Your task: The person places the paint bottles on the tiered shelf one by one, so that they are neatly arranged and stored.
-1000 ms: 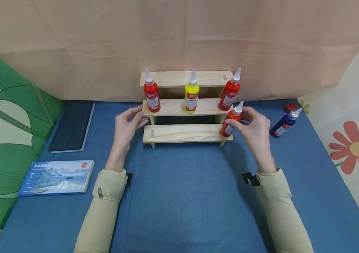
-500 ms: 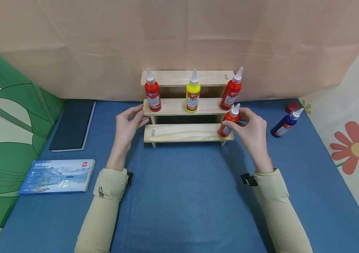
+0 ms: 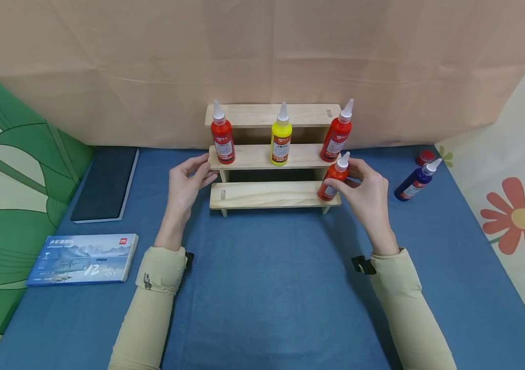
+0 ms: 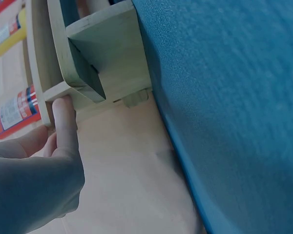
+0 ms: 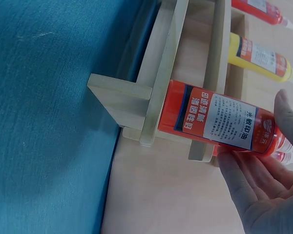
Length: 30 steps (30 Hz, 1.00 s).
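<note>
A three-step wooden rack (image 3: 269, 195) stands at the back of the table. My left hand (image 3: 185, 187) is at its left end, with thumb and fingertips pinching the end of the middle shelf. On the right end of the bottom shelf stands a red ink bottle (image 5: 224, 119) with a white nozzle cap. My right hand (image 3: 365, 198) holds this bottle near its shoulder between thumb and fingers. Along the middle shelf stand a red bottle (image 3: 223, 141) at the left, a yellow bottle (image 3: 281, 144) in the centre and another red bottle (image 3: 336, 139) at the right.
A dark blue bottle (image 3: 416, 184) and a red-topped thing (image 3: 425, 157) stand on the blue cloth at the right. At the left lie a dark notebook (image 3: 105, 185) and a flat blue box (image 3: 84, 259). A beige curtain (image 3: 262, 61) hangs behind the rack.
My right hand has shifted the red bottle slightly left along the bottom shelf, and it stands more upright. The left hand has stayed at the rack's left end.
</note>
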Motion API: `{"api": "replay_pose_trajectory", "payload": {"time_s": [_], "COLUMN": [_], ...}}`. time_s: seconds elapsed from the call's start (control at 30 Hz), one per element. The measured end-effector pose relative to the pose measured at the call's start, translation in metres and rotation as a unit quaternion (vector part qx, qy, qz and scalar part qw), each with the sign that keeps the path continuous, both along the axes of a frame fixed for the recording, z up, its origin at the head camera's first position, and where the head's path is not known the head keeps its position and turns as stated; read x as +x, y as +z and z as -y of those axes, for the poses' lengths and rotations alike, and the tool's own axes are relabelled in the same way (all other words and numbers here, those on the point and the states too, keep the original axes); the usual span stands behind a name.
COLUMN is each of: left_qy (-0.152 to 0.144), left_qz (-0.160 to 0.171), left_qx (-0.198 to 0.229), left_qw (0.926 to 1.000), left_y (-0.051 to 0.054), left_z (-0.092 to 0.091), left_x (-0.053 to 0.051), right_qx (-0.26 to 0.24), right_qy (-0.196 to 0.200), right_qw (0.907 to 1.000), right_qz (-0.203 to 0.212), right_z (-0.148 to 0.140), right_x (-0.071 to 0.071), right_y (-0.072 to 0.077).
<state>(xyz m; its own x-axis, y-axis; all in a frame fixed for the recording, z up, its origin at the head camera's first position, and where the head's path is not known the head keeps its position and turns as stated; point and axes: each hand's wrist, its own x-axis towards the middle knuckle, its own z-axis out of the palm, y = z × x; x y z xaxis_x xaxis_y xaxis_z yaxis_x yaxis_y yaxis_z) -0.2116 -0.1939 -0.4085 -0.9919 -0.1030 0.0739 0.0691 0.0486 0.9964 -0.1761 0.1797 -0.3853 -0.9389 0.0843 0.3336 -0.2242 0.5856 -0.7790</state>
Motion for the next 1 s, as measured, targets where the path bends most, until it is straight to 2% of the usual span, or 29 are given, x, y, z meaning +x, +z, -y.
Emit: {"api": "replay_pose_trajectory", "payload": {"time_s": [0.5, 1.0], "left_qy": [0.000, -0.003], "left_qz": [0.002, 0.004], "left_qx": [0.001, 0.002], "left_qw": [1.0000, 1.0000], "left_y": [-0.001, -0.001], "left_z": [0.001, 0.001], "left_x": [-0.001, -0.001], "right_qx": [-0.011, 0.001], "right_qy": [-0.015, -0.101], "right_qw": [0.9998, 0.9948], "right_qz": [-0.004, 0.013], "right_z": [-0.014, -0.044], "right_x": [0.008, 0.010], "right_y": [0.006, 0.008]}}
